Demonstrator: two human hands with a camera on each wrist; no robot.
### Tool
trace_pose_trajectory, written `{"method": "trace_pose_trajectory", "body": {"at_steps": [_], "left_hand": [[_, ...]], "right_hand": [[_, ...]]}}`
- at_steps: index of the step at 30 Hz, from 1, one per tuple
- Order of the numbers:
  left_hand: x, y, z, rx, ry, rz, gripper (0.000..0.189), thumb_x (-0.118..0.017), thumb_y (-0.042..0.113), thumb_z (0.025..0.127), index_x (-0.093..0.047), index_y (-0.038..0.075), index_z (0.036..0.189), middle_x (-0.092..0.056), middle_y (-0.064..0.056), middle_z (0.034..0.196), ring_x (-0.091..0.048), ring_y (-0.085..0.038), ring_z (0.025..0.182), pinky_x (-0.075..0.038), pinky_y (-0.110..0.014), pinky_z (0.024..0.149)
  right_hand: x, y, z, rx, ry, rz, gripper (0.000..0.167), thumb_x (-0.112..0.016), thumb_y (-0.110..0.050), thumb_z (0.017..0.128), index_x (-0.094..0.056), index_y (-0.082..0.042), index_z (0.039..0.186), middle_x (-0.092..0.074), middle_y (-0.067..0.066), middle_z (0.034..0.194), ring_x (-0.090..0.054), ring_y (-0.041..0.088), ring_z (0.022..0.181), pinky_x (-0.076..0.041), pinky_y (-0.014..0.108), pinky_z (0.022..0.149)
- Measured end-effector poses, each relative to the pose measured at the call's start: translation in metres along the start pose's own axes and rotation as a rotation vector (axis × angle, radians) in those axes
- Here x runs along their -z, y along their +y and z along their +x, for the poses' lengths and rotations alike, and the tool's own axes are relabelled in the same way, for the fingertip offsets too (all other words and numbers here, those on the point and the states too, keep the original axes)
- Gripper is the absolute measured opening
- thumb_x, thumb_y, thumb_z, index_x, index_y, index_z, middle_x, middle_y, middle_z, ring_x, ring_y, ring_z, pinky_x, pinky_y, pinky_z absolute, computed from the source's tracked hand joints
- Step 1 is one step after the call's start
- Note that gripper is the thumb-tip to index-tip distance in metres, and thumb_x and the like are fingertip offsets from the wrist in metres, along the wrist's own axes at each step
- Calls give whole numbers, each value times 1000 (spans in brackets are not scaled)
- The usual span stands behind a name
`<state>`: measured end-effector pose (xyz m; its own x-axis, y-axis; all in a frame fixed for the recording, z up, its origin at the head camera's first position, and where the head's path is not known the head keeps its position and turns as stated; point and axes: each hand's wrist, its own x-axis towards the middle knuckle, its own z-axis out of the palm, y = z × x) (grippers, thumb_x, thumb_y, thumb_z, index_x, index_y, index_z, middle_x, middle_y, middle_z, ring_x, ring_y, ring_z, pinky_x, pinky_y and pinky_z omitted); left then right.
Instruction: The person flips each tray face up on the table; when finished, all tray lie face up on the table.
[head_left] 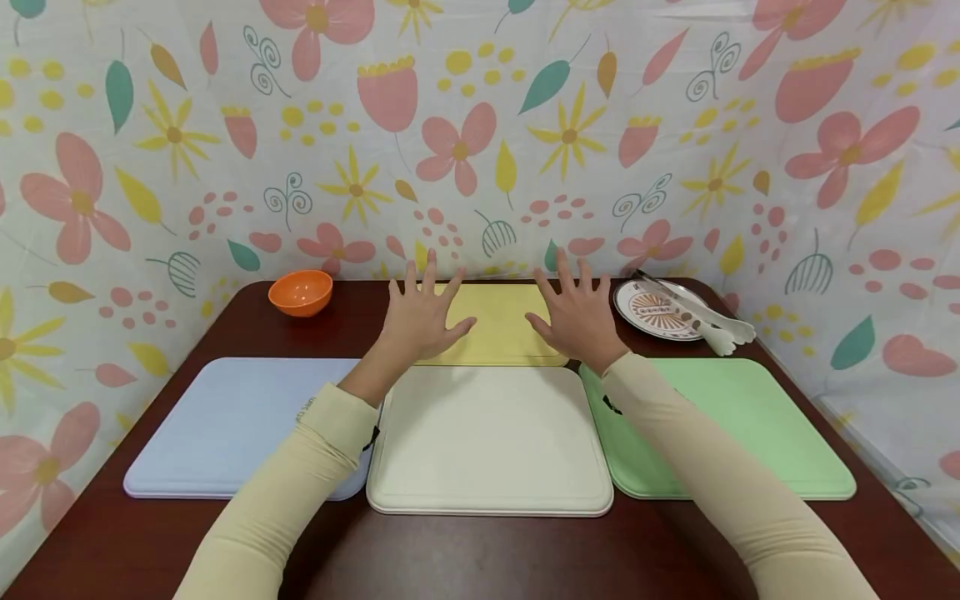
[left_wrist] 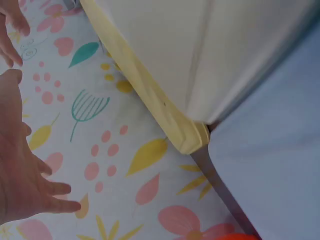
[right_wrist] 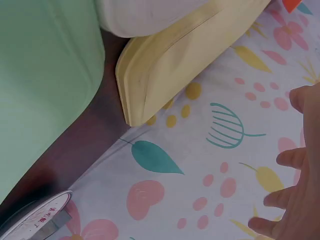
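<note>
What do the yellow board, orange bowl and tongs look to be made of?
Yellow board: perhaps moulded plastic, from its smooth, matte face and rounded, ridged rim. Orange bowl: probably glossy plastic, given bright highlights; glazed ceramic isn't ruled out. Tongs: apparently metal, grey and shiny, with pale tips, maybe plastic.

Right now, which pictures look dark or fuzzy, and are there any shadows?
Head view: brightest and clearest, with only faint, soft shading on the white board; left wrist view: dimmer and softer, the blue board looking a bit fuzzy; right wrist view: dim too, the green board soft-edged, and a dark shadow on the table by the plate.
</note>
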<state>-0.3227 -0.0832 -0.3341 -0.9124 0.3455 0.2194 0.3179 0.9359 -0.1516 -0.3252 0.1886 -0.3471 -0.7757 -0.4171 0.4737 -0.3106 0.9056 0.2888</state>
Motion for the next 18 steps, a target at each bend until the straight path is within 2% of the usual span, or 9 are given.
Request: {"method": "trace_pose_trajectory", "body": {"at_steps": [5, 9, 18], "left_hand": [[0, -14, 5, -7, -27, 35, 72, -45, 56, 99, -18, 28, 160, -10, -19, 163, -25, -46, 142, -36, -60, 104], [-4, -26, 7, 2, -59, 18, 68, -49, 50, 100, -24, 26, 159, -19, -17, 160, -33, -44, 136, -39, -57, 101], [-11, -56, 13, 48, -97, -193, 63, -51, 44, 100, -30, 23, 156, -30, -16, 156, -37, -42, 135, -43, -59, 98]], "right_hand": [[0, 7, 2, 2, -104, 26, 69, -53, -53, 97, -42, -11, 150, -28, 27, 154, -36, 52, 129, -37, 68, 93], [-2, 13, 4, -11, -199, 99, 63, -50, -48, 100, -41, -11, 150, -33, 25, 151, -38, 49, 127, -39, 64, 94], [-14, 25, 7, -90, -325, 287, 59, -52, -43, 101, -46, -6, 146, -43, 23, 144, -44, 47, 126, -42, 61, 97]]}}
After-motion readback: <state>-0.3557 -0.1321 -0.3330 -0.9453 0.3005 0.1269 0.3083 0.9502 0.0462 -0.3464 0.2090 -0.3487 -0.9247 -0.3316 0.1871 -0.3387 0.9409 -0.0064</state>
